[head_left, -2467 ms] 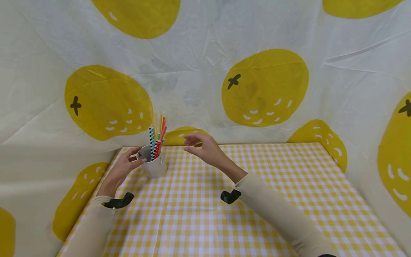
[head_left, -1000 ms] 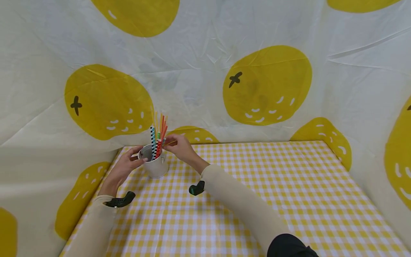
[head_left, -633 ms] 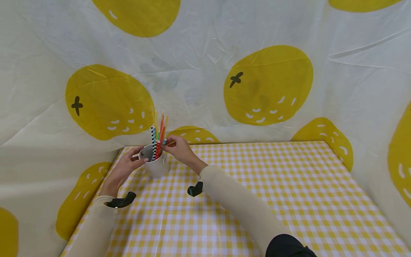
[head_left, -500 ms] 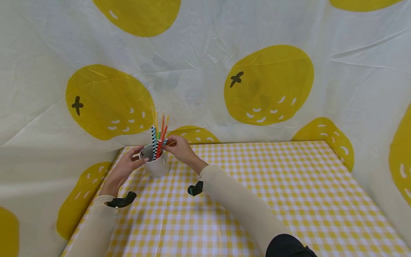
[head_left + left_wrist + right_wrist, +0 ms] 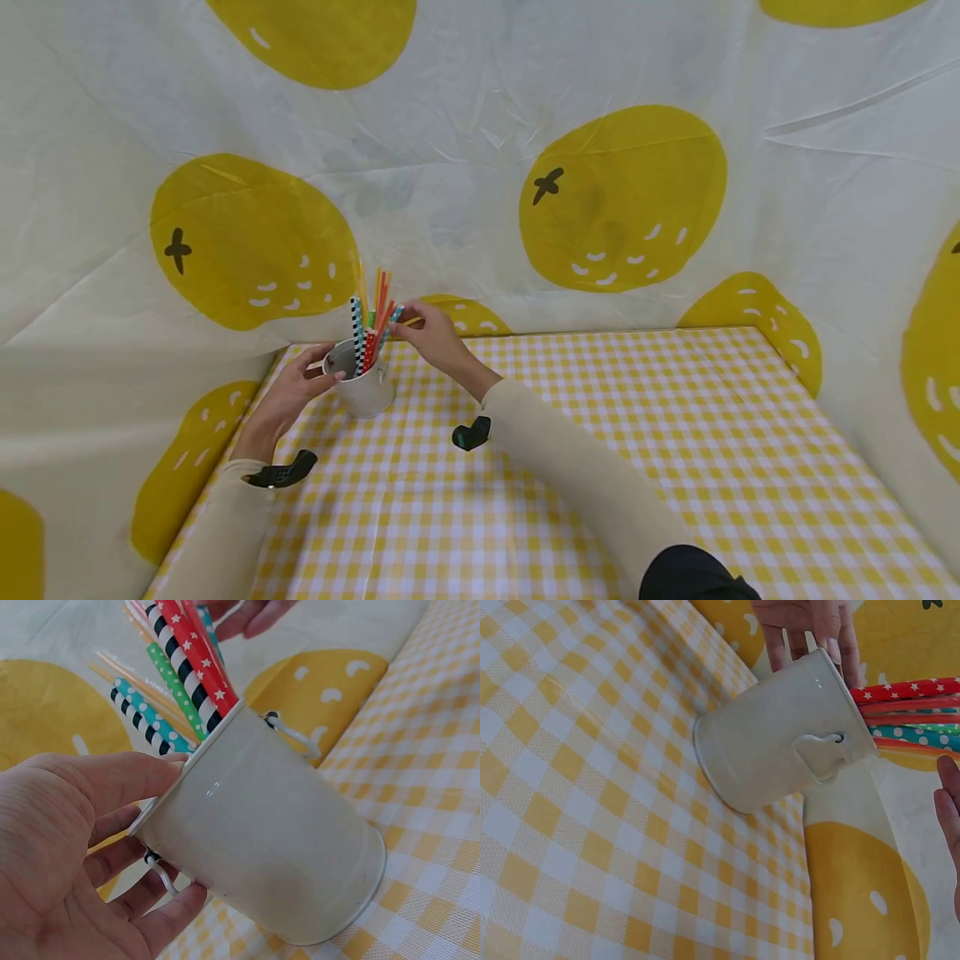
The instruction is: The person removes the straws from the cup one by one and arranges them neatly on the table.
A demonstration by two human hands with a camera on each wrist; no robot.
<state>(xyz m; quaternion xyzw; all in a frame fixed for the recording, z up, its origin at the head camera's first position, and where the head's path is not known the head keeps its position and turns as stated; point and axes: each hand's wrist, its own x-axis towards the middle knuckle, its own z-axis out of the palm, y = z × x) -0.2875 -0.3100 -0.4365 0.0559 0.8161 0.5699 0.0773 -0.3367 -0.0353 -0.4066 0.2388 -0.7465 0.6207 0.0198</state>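
Note:
A small white metal bucket stands on the table at the back left, bunched straws leaning in it. My left hand grips its rim from the left; in the left wrist view the thumb lies at the rim and fingers reach round by a side handle. Right of the bunch, my right hand pinches the upper end of a teal dotted straw, which slants rightward out of the bucket. Its lower end is hidden inside. A red straw with white stars and black-and-white striped ones stand beside it.
A yellow-and-white checked cloth covers the table. White fabric with large yellow fruit hangs close behind the bucket and along both sides. Orange and yellow straws rise highest from the bucket.
My right hand came in from the right to the straws, then drew slightly up and right. The teal dotted straw now leans out further right. My left hand stays on the rim.

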